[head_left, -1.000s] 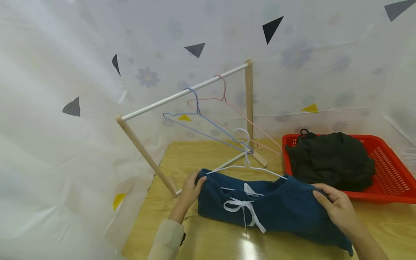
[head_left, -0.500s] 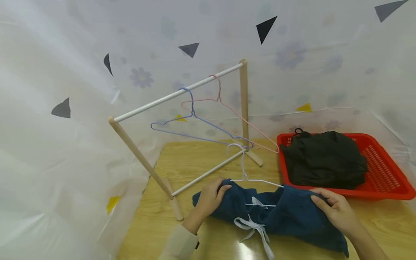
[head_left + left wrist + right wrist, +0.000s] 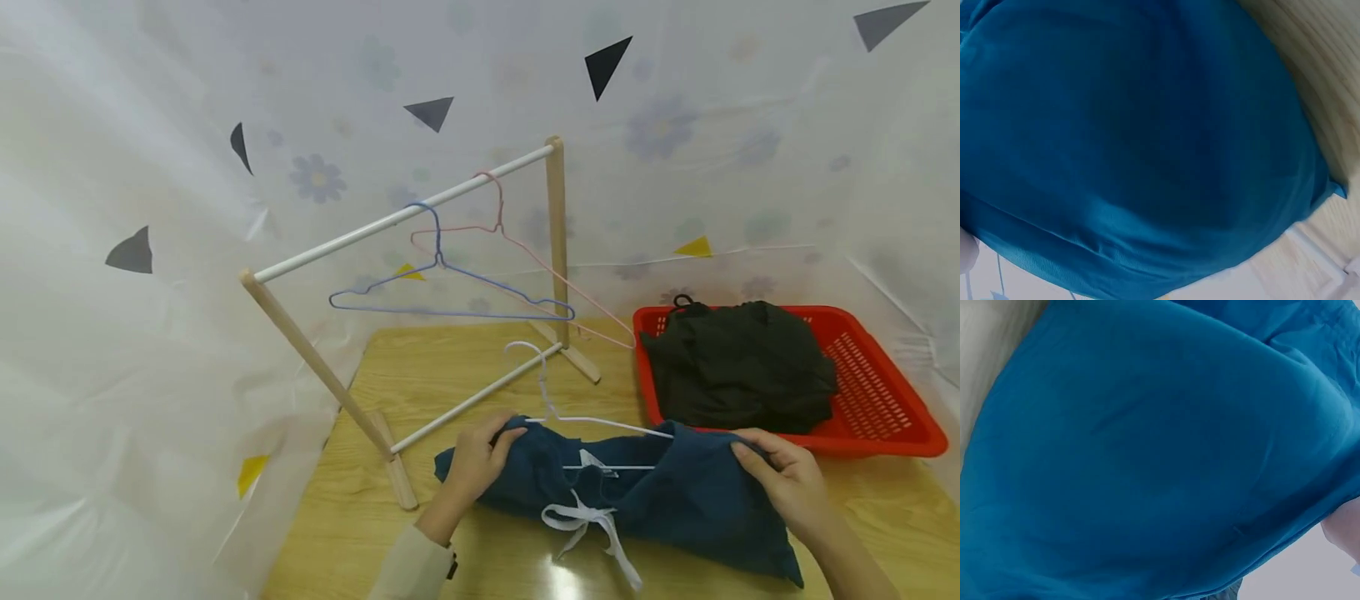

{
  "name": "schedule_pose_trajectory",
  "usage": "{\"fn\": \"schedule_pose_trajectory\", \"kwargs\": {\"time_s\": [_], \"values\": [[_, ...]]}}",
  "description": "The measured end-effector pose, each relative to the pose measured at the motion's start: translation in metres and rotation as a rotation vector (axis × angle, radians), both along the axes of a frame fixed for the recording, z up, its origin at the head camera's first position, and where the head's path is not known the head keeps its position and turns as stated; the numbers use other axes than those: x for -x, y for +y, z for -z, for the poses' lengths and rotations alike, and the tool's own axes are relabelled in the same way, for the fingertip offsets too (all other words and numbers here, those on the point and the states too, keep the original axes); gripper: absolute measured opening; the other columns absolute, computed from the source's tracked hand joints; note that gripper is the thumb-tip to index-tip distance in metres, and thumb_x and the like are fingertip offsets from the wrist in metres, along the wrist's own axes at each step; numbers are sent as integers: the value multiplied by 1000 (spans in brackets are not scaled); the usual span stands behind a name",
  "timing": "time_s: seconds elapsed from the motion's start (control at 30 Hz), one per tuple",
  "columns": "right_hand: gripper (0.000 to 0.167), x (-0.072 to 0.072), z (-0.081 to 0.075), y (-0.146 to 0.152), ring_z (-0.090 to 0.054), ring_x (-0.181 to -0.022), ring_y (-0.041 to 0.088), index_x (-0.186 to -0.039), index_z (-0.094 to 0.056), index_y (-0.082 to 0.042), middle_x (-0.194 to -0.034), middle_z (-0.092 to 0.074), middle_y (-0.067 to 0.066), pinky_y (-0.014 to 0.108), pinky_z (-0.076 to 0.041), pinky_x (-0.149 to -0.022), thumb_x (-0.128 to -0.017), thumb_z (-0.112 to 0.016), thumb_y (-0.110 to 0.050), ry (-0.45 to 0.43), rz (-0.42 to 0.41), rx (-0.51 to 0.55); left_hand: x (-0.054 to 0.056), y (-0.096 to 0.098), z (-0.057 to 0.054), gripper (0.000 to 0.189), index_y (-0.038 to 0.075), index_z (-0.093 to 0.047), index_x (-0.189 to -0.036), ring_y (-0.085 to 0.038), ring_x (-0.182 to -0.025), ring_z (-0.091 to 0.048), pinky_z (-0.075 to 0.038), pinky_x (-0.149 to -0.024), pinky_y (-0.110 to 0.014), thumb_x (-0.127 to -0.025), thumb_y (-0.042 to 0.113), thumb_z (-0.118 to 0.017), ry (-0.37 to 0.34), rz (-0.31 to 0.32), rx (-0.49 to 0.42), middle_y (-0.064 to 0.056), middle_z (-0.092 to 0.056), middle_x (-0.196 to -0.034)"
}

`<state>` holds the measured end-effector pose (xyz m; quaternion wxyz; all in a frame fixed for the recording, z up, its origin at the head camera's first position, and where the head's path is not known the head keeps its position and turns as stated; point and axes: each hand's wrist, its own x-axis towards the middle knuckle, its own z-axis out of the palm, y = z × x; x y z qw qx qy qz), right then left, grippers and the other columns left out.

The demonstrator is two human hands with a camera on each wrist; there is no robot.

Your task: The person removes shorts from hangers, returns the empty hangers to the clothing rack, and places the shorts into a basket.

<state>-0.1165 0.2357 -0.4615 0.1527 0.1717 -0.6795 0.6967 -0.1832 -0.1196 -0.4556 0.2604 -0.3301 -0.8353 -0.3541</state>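
A dark blue garment (image 3: 675,508) with a white drawstring tied in a bow (image 3: 585,521) lies low over the table. Inside it sits a white wire hanger (image 3: 615,425), its hook and upper arms showing above the opening and its lower bar crossing behind the bow. My left hand (image 3: 477,458) grips the cloth at the left end of the hanger. On the other side, the thumb and fingers of my right hand (image 3: 787,479) pinch the garment's top right edge. Blue cloth (image 3: 1135,137) fills most of the left wrist view, and likewise the garment (image 3: 1147,444) in the right wrist view.
Behind the garment stands a wooden rack with a white rail (image 3: 360,233). A blue hanger (image 3: 450,313) and a pink hanger (image 3: 540,262) hang from it. To the right, a red basket (image 3: 892,392) holds dark folded cloth (image 3: 742,367).
My left hand has moved right along the garment, bunching its left side. The white hanger's hook has tipped left and lower. The blue hanger has swung round on the rail.
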Motion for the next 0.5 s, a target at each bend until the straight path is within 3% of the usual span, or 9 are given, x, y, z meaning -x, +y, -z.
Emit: {"fn": "schedule_pose_trajectory", "kwargs": {"time_s": [0.1,0.23,0.33,0.43,0.5], "values": [[39,1,2,10,-62,-81,1,-101,-66,-6,-93,-70,-7,11,-47,-69,-90,-38,18,25,2,148,-2,-11,-1,17,-1,-66,-100,-22,-83,-68,-55,-70,-26,-84,4,-63,-53,-22,-78,-14,-71,-93],[39,-3,12,27,-63,-82,4,-103,-65,-3,-94,-70,-3,12,-49,-70,-91,-34,17,6,-14,306,-6,-25,-7,17,-4,-65,-95,-17,-62,-61,-50,-58,-20,-80,-9,-61,-34,-46,-211,-13,-67,-76],[38,-6,23,33,-59,-76,1,-101,-68,-13,-88,-68,-9,10,-45,-63,-93,-39,10,-101,90,206,-12,-25,-17,19,-6,-63,-90,-17,-55,-55,-46,-54,-19,-75,-17,-61,17,-44,-245,-15,-63,-69],[37,-7,34,28,-50,-65,-3,-96,-66,-32,-76,-60,-21,14,-37,-54,-93,-49,0,-236,260,-80,-17,-18,-23,18,-8,-62,-90,-24,-66,-63,-51,-61,-22,-74,-17,-61,3,-41,-226,-18,-65,-75],[35,-6,42,23,-46,-62,-3,-93,-64,-36,-73,-55,-24,18,-34,-51,-92,-52,-3,-287,329,-209,-15,-14,-18,18,-8,-64,-91,-27,-74,-66,-53,-67,-25,-75,-15,-62,-16,-58,-211,-19,-68,-81]]}}
